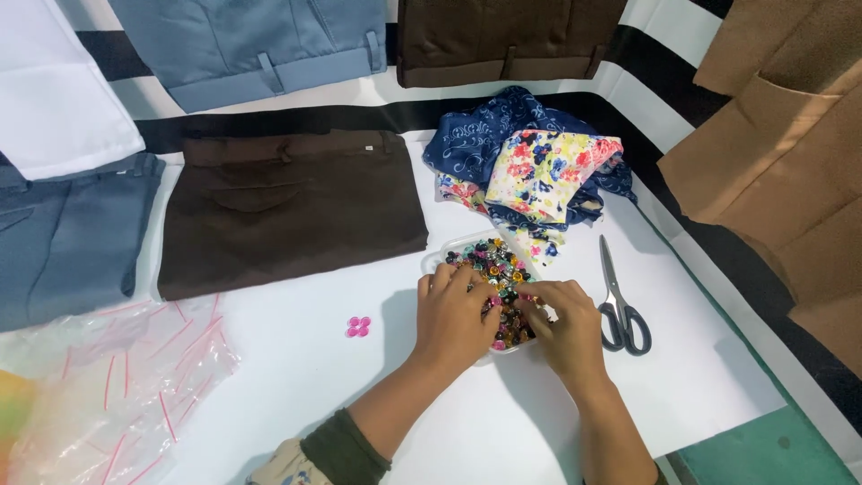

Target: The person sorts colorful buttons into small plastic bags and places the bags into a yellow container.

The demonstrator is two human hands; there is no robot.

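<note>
Tray: we see the clear button tray (440, 254) mid-bench, long axis towards the far edge.
Left hand (453, 314): grip narrow, fingertips in buttons (492, 260).
Right hand (561, 325): grip pinching buttons at the tray's near right corner.

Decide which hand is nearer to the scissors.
Right. The right hand lies just beside the scissors, at the tray of beads; the left hand is farther off, across the tray.
</note>
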